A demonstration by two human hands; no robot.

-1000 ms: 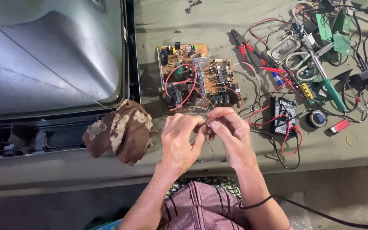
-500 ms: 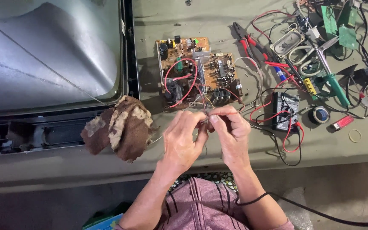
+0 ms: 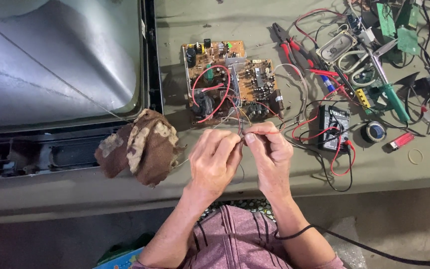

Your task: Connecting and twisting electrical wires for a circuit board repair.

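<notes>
My left hand (image 3: 215,162) and my right hand (image 3: 269,154) meet fingertip to fingertip just in front of a brown circuit board (image 3: 230,79) with red wires looping over it. Both hands pinch thin wires (image 3: 240,130) that run from the board's near edge; a red strand passes by my right thumb. The wire ends themselves are hidden between my fingers. A brown stained rag (image 3: 140,147) lies just left of my left hand.
A large grey television tube in a black frame (image 3: 55,65) fills the left. Right of the board lie red-handled pliers (image 3: 294,47), a black multimeter (image 3: 333,127) with red leads, a tape roll (image 3: 375,132), a green-handled screwdriver (image 3: 394,99), a red lighter (image 3: 399,142) and green boards (image 3: 396,15).
My hands stay joined on the wires with only small finger movement. The view has shifted slightly, so the bench sits a little higher in frame.
</notes>
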